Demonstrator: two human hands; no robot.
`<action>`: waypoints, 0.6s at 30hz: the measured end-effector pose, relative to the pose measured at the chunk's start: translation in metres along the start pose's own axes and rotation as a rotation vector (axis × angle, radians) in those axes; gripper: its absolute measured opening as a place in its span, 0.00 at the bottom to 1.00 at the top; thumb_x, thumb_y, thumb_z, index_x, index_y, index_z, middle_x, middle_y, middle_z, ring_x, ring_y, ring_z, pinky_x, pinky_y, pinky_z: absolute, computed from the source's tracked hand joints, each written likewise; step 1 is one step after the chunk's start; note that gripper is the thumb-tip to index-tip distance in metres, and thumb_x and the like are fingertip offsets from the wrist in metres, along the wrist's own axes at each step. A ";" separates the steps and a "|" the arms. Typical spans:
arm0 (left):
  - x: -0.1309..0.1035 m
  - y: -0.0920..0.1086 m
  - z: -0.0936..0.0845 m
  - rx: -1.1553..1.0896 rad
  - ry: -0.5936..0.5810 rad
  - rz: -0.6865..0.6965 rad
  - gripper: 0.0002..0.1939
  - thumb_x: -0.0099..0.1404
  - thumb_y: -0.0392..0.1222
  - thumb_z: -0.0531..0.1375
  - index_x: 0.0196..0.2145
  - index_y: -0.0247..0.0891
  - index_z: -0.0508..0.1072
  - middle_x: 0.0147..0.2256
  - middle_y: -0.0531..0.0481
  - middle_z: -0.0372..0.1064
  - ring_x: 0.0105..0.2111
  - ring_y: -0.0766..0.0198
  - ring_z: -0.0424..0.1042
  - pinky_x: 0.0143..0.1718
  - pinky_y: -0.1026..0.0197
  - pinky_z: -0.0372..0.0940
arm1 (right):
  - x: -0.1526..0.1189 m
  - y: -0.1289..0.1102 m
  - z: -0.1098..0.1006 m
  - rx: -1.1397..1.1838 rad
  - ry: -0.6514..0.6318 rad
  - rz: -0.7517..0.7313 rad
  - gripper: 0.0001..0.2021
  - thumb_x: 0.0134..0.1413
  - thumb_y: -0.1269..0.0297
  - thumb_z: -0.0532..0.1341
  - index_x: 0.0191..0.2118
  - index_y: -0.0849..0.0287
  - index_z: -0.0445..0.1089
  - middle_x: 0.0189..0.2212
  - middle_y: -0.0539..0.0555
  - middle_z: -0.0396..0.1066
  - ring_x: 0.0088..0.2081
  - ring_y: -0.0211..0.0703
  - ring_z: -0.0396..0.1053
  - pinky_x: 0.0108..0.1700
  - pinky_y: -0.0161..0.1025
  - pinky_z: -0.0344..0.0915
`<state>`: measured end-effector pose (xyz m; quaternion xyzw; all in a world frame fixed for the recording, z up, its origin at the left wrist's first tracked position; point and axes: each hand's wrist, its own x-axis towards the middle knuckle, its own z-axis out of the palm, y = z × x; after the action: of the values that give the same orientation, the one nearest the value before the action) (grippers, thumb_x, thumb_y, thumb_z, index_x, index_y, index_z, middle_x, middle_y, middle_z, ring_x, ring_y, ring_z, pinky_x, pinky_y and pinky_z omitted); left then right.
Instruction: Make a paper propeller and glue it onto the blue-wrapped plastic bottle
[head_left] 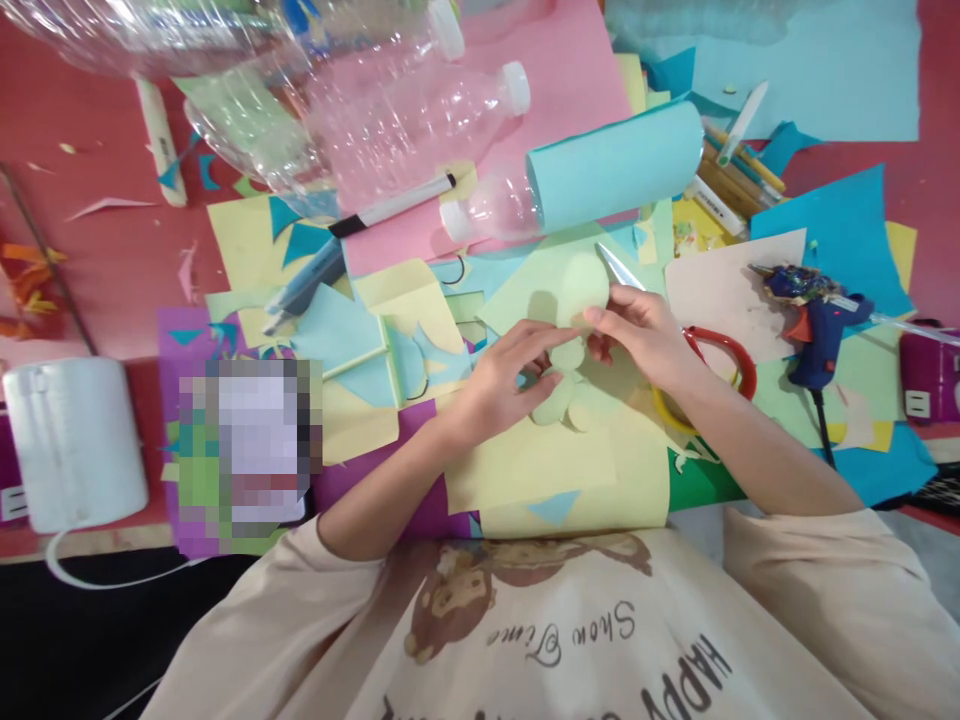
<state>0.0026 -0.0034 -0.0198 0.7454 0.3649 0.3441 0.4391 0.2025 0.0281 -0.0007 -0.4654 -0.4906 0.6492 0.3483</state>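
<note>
Between my two hands is a light green paper cutout with a rounded top, and smaller rounded green pieces show below it. My right hand pinches the right edge of the cutout between thumb and fingers. From the left, my left hand reaches over the lower part, its index finger stretched across the paper and its thumb apart near the lower pieces. Whether its hidden fingers hold any paper cannot be made out. Red-handled scissors lie partly under my right forearm, blades pointing up and left.
Clear bottles and a blue-wrapped bottle lie beyond my hands. A glue gun is at the right. Markers and paper scraps cover the middle. A white pouch sits at the left.
</note>
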 end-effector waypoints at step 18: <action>0.001 -0.002 -0.003 -0.083 0.160 -0.104 0.23 0.61 0.30 0.59 0.54 0.43 0.67 0.47 0.49 0.63 0.30 0.77 0.67 0.35 0.71 0.70 | -0.007 0.007 -0.001 -0.406 0.168 -0.219 0.11 0.65 0.64 0.50 0.46 0.49 0.67 0.57 0.50 0.65 0.28 0.35 0.75 0.21 0.34 0.66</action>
<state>0.0006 -0.0008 -0.0204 0.6768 0.4224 0.3940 0.4564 0.2059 0.0204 -0.0054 -0.5221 -0.6281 0.4546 0.3554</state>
